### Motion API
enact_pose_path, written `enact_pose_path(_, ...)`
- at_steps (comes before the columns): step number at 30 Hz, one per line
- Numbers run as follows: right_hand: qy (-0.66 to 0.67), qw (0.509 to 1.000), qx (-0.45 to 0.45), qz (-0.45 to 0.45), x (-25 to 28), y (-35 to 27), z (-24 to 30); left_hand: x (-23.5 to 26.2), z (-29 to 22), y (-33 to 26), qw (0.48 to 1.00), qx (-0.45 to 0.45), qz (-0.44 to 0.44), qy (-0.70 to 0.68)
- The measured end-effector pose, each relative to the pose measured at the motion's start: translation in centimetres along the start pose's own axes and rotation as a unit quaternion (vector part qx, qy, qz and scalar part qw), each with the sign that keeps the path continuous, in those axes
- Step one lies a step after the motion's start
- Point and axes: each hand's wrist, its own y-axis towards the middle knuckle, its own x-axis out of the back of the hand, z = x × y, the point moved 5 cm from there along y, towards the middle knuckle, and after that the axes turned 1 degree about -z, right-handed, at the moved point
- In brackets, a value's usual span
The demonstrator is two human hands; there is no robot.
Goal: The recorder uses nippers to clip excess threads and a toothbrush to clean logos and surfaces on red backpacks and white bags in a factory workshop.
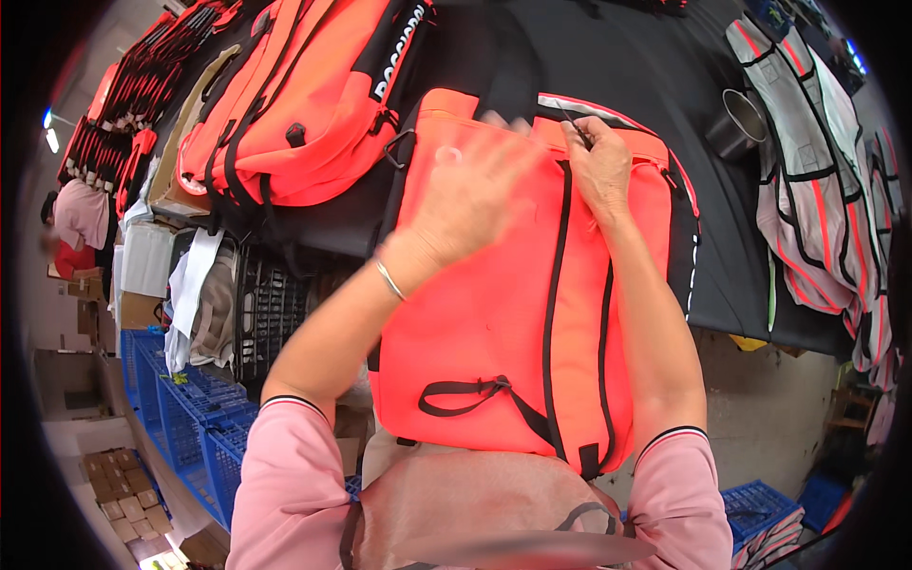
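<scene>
A bright coral-orange backpack point(465, 342) with black straps and trim lies in front of me, its lower end toward my body. Over its upper part is my left hand point(475, 195), smeared by motion, so its fingers cannot be read. My right hand point(600, 166) is closed in a pinch at the bag's top edge, beside the upper end of a black strip point(560, 247). A thin dark piece point(581, 139) shows at its fingertips; its kind cannot be made out. A black loop of webbing point(456, 397) lies on the lower panel.
A second orange backpack point(304, 123) lies at the far left on the black-covered table point(655, 57). A metal cup point(736, 128) and grey pieces with orange stripes point(807, 180) are at the right. Blue crates point(195, 408) and a black basket point(271, 299) stand left. Another person point(81, 214) is beyond.
</scene>
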Motion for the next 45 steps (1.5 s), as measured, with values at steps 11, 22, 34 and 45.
enact_pose_path(11, 0.033, 0.988, -0.069, 0.131, 0.1, 2.3, -0.4, -0.8, 5.6, -2.3, 0.993, -0.001, -0.117, -0.006)
enact_pose_path(22, 0.066, 0.963, -0.132, 0.226, -5.2, 5.5, -0.1, -1.0, 5.8, -2.1, 0.985, -0.005, -0.17, -0.034)
enact_pose_path(34, 0.259, 0.94, -0.079, 0.206, -3.1, 2.0, 1.3, -0.1, 7.8, 3.0, 0.947, 0.242, -0.141, -0.158)
enact_pose_path(45, 0.113, 0.961, 0.197, 0.157, 0.5, -3.6, 5.4, 1.2, 7.7, 13.7, 0.762, 0.253, -0.016, -0.596)
